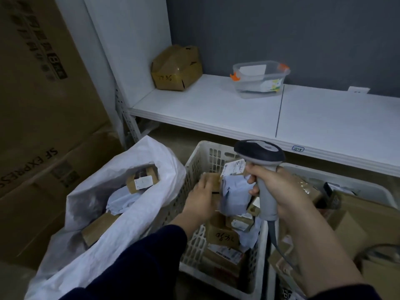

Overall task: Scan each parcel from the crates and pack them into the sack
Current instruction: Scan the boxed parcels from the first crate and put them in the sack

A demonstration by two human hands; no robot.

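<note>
Over the white slatted plastic crate (195, 158): right hand (281, 191) clamped round grey handheld scanner (259, 150), nose down for labels. Left hand (200, 200), fingers outstretched, touches brown cardboard parcel (213, 179) at 12 o'clock. White woven sack (121, 230) gapes at 9 o'clock, within reach.

The view is dim and bluish, with soft light falling from above: the shelf (216, 109) is the brightest surface, and the floor (173, 136) beneath it lies in shadow. The cartons (43, 105) at left are dark. The left hand (201, 200) is smeared by motion blur; the scanner (259, 152) looks sharper. Wide-angle distortion bows the shelf edge.
</note>
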